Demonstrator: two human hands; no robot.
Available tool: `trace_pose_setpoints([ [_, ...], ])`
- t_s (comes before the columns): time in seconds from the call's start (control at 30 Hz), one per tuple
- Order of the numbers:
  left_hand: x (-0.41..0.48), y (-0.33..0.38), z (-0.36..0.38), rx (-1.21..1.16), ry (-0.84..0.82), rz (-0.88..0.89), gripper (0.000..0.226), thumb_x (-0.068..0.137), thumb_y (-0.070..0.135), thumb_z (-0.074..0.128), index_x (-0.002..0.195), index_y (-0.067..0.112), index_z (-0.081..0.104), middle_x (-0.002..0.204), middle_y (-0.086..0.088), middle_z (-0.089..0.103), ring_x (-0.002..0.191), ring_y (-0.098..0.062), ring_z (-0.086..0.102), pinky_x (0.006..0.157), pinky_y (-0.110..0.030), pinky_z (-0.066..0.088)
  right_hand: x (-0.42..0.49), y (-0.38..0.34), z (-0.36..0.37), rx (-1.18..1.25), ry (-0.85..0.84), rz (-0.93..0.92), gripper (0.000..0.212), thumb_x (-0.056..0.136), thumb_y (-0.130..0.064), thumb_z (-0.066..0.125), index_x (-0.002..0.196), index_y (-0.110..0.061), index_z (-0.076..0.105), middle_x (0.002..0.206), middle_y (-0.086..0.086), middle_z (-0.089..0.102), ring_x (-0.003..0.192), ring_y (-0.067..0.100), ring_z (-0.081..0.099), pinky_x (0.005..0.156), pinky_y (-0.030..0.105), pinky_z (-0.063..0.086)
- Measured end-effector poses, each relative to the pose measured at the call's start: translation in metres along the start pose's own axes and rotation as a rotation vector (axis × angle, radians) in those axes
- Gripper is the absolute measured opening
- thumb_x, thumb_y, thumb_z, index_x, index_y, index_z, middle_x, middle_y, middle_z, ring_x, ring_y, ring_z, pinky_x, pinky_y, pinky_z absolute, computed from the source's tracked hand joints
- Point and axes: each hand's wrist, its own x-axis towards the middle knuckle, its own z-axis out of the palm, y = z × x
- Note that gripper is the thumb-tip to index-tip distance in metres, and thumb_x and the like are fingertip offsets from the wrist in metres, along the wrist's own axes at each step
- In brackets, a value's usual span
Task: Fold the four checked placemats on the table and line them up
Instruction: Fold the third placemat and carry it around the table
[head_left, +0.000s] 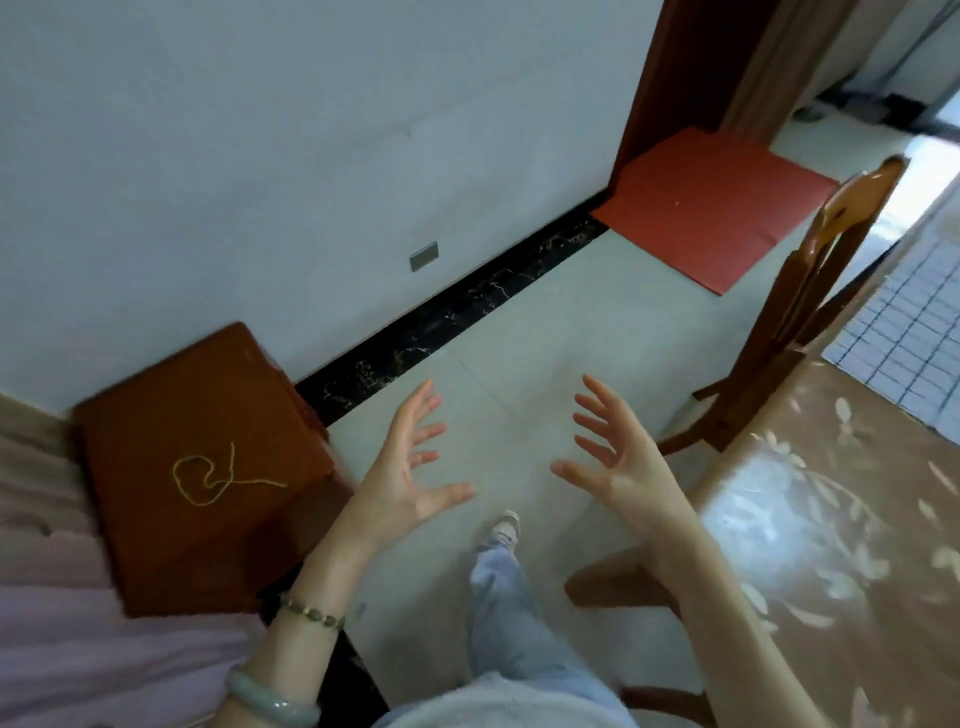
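Observation:
My left hand (410, 467) and my right hand (613, 452) are raised in front of me over the tiled floor, palms facing each other, fingers spread, holding nothing. At the far right edge a white placemat with a dark checked grid (904, 338) lies flat on the table (831, 519), which is covered with a brown cloth with pale leaf shapes. Only this one corner of checked cloth shows; any other placemats are out of view. Both hands are well left of the table.
A wooden chair (810, 301) stands at the table's near-left side. A brown wooden stool (202, 467) with a loop of yellow string (218, 478) stands at the left by the wall. A red mat (711, 208) lies by the doorway. My leg (509, 613) steps forward.

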Motion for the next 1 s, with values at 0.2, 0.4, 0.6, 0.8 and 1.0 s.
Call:
trace_pose_setpoints([
  [0.2, 0.136, 0.027, -0.008, 0.07, -0.099, 0.049, 0.109, 0.06, 0.045, 0.08, 0.147, 0.043, 0.013, 0.148, 0.019, 0.03, 0.127, 0.002, 0.044, 0.099, -0.02, 0.042, 0.1, -0.008, -0.046, -0.02, 0.097, -0.017, 0.092, 0.074, -0.016, 0.079, 0.146, -0.035, 0.024, 0.137, -0.007, 0.045, 0.123, 0.001, 0.047, 0.102, 0.023, 0.041],
  [0.4, 0.259, 0.055, 0.008, 0.076, -0.216, 0.095, 0.108, 0.059, 0.043, 0.082, 0.145, 0.046, 0.016, 0.147, 0.017, 0.033, 0.126, -0.001, 0.047, 0.1, -0.025, 0.044, 0.173, -0.018, -0.096, 0.009, 0.217, 0.037, 0.094, 0.075, -0.015, 0.078, 0.146, -0.037, 0.021, 0.138, -0.005, 0.044, 0.123, 0.005, 0.047, 0.103, 0.025, 0.041],
  [0.6, 0.357, 0.072, 0.04, 0.058, -0.392, 0.117, 0.11, 0.057, 0.042, 0.081, 0.146, 0.04, 0.016, 0.148, 0.012, 0.033, 0.125, -0.001, 0.048, 0.102, -0.028, 0.044, 0.222, -0.018, -0.141, 0.013, 0.365, 0.107, 0.091, 0.076, -0.013, 0.077, 0.145, -0.036, 0.022, 0.137, -0.004, 0.045, 0.122, 0.007, 0.048, 0.103, 0.026, 0.042],
  [0.8, 0.475, 0.091, 0.077, 0.078, -0.597, 0.183, 0.111, 0.058, 0.041, 0.081, 0.147, 0.04, 0.015, 0.147, 0.013, 0.035, 0.126, -0.003, 0.049, 0.104, -0.03, 0.043, 0.277, -0.01, -0.19, 0.035, 0.578, 0.178, 0.088, 0.076, -0.01, 0.076, 0.146, -0.03, 0.027, 0.134, -0.004, 0.049, 0.12, 0.007, 0.05, 0.099, 0.022, 0.044],
  [1.0, 0.602, 0.122, 0.121, 0.123, -0.82, 0.247, 0.109, 0.059, 0.043, 0.081, 0.146, 0.043, 0.015, 0.146, 0.014, 0.035, 0.126, -0.002, 0.048, 0.104, -0.031, 0.042, 0.345, -0.01, -0.237, 0.068, 0.807, 0.237, 0.088, 0.076, -0.015, 0.078, 0.145, -0.033, 0.027, 0.134, -0.004, 0.049, 0.121, 0.007, 0.051, 0.1, 0.027, 0.046],
])
